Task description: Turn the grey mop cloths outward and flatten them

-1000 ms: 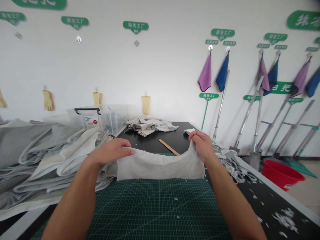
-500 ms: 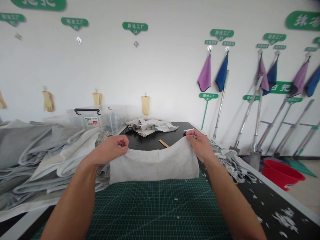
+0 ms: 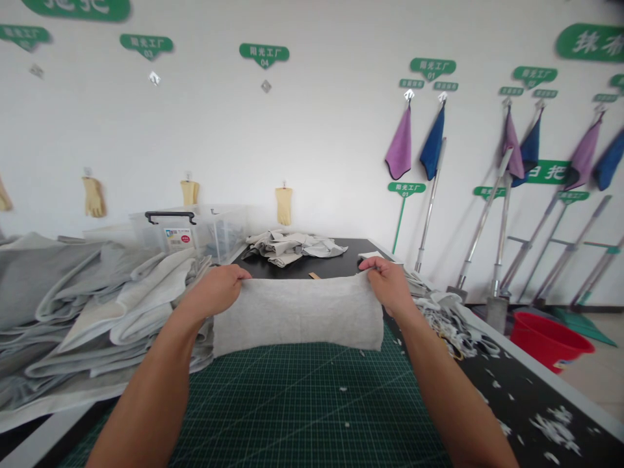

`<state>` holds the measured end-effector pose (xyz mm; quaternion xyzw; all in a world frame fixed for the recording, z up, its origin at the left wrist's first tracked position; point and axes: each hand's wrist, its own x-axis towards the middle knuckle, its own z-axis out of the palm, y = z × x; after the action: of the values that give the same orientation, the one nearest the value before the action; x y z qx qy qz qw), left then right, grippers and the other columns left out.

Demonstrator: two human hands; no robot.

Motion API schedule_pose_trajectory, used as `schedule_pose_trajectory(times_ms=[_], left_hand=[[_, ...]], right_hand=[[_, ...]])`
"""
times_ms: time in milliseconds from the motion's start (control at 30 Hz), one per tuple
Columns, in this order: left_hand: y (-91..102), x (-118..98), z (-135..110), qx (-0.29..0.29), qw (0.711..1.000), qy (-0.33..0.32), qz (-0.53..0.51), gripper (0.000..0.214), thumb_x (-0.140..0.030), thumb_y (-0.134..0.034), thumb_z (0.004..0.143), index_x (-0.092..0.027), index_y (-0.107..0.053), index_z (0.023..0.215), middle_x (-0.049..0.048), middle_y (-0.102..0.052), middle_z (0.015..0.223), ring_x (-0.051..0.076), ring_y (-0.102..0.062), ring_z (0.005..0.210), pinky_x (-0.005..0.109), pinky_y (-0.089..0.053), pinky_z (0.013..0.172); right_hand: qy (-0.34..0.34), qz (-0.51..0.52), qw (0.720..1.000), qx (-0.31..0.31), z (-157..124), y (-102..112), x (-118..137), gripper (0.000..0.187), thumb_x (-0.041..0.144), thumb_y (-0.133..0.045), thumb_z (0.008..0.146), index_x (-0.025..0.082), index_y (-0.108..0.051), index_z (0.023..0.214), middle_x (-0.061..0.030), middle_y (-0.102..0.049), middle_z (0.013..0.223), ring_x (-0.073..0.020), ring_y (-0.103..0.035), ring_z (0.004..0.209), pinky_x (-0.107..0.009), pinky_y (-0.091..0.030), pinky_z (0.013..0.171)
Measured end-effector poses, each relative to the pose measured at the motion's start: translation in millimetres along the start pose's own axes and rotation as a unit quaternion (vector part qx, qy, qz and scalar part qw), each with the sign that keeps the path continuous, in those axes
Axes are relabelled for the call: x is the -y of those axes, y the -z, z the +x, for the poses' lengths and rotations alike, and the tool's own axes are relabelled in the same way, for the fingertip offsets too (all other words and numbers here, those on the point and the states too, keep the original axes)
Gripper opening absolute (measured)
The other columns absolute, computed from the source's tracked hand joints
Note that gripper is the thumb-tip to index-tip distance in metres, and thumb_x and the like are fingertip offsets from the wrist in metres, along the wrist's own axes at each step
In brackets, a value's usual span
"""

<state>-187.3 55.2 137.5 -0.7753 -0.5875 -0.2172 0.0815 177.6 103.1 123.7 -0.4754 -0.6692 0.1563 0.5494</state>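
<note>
A light grey piece of cloth is stretched between my two hands above the far part of the green cutting mat. My left hand pinches its upper left corner. At the upper right corner my right hand grips it between thumb and fingers. The top edge runs nearly straight, and the lower edge hangs close over the mat. Beyond the cloth, the tip of a wooden strip shows; the rest of it is hidden.
Folded grey fabric is heaped at the left, before a clear plastic box. Cloth pieces lie at the far end of the black table. Scraps and scissors are on the right. A red bucket stands beyond the table edge.
The cloth's sagging top edge has been pulled taut and nearly straight. My left fingers have turned over the edge, and the cloth now covers more of the wooden strip.
</note>
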Motion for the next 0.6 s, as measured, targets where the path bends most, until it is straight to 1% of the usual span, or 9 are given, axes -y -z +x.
schedule_pose_trajectory(times_ms=[100, 167, 267, 333, 400, 433, 467, 533, 600], left_hand=[[-1.3, -4, 1, -0.023, 1.000, 0.010, 0.014, 0.026, -0.012, -0.035, 0.074, -0.020, -0.060, 0.075, 0.0033, -0.066, 0.079, 0.022, -0.061, 0.077, 0.028, -0.042, 0.068], [0.4, -8, 1, -0.040, 0.999, 0.019, 0.012, 0.022, -0.012, -0.035, 0.075, -0.020, -0.054, 0.071, 0.0022, -0.062, 0.071, 0.021, -0.059, 0.070, 0.028, -0.040, 0.063], [3.0, -11, 0, -0.061, 0.998, 0.024, -0.001, 0.018, -0.010, -0.035, 0.074, -0.020, -0.050, 0.071, 0.0019, -0.059, 0.070, 0.021, -0.057, 0.069, 0.028, -0.038, 0.060], [3.4, -11, 0, -0.068, 0.997, 0.026, -0.017, 0.017, -0.010, -0.036, 0.074, -0.020, -0.049, 0.072, 0.0017, -0.058, 0.071, 0.020, -0.056, 0.070, 0.027, -0.037, 0.061], [3.0, -11, 0, -0.070, 0.997, 0.024, -0.032, 0.015, -0.010, -0.036, 0.074, -0.020, -0.048, 0.074, 0.0010, -0.056, 0.071, 0.020, -0.055, 0.070, 0.027, -0.037, 0.061], [2.8, -11, -1, -0.072, 0.996, 0.023, -0.037, 0.014, -0.011, -0.036, 0.073, -0.020, -0.047, 0.074, 0.0006, -0.055, 0.071, 0.020, -0.054, 0.069, 0.027, -0.036, 0.060], [2.8, -12, -1, -0.074, 0.996, 0.022, -0.040, 0.012, -0.012, -0.037, 0.073, -0.021, -0.045, 0.072, 0.0000, -0.054, 0.069, 0.019, -0.053, 0.068, 0.027, -0.036, 0.059], [3.5, -15, -2, -0.079, 0.996, 0.022, -0.042, 0.008, -0.014, -0.040, 0.072, -0.021, -0.041, 0.069, -0.0012, -0.051, 0.066, 0.019, -0.051, 0.064, 0.027, -0.033, 0.056], [5.2, -18, -4, -0.084, 0.995, 0.025, -0.047, 0.009, -0.016, -0.042, 0.071, -0.021, -0.036, 0.066, -0.0026, -0.047, 0.062, 0.017, -0.047, 0.060, 0.026, -0.031, 0.053]], right_hand=[[0.038, -0.048, 0.998, 0.016, -1, -2, 2, 0.022, 0.017, -0.042, 0.070, 0.018, -0.063, 0.076, 0.0016, -0.051, 0.055, -0.0111, -0.038, 0.044, -0.023, -0.028, 0.044], [0.042, -0.059, 0.997, 0.031, -3, -2, 4, 0.019, 0.018, -0.045, 0.070, 0.018, -0.063, 0.075, 0.0015, -0.052, 0.055, -0.0112, -0.039, 0.045, -0.024, -0.029, 0.045], [0.037, -0.077, 0.994, 0.073, -6, 2, 9, 0.017, 0.023, -0.050, 0.072, 0.018, -0.063, 0.083, -0.0004, -0.059, 0.065, -0.0128, -0.047, 0.050, -0.025, -0.035, 0.049], [0.048, -0.106, 0.985, 0.128, -8, 6, 12, 0.026, 0.032, -0.055, 0.074, 0.019, -0.064, 0.095, -0.0039, -0.064, 0.083, -0.0157, -0.054, 0.062, -0.027, -0.040, 0.055], [0.067, -0.140, 0.967, 0.204, -9, 8, 14, 0.040, 0.043, -0.058, 0.076, 0.020, -0.063, 0.108, -0.0075, -0.064, 0.102, -0.0200, -0.058, 0.078, -0.029, -0.042, 0.065], [0.076, -0.155, 0.954, 0.245, -9, 8, 13, 0.045, 0.046, -0.058, 0.076, 0.020, -0.061, 0.112, -0.0088, -0.062, 0.108, -0.0219, -0.058, 0.085, -0.030, -0.042, 0.069], [0.085, -0.168, 0.941, 0.281, -9, 7, 13, 0.045, 0.047, -0.057, 0.077, 0.019, -0.062, 0.113, -0.0097, -0.062, 0.109, -0.0233, -0.058, 0.089, -0.031, -0.042, 0.071], [0.103, -0.187, 0.920, 0.328, -8, 4, 10, 0.036, 0.044, -0.053, 0.082, 0.018, -0.065, 0.103, -0.0100, -0.065, 0.100, -0.0235, -0.058, 0.086, -0.031, -0.040, 0.071], [0.116, -0.201, 0.915, 0.330, -8, -1, 8, 0.026, 0.037, -0.049, 0.084, 0.018, -0.066, 0.086, -0.0079, -0.066, 0.084, -0.0211, -0.058, 0.075, -0.030, -0.038, 0.065]])
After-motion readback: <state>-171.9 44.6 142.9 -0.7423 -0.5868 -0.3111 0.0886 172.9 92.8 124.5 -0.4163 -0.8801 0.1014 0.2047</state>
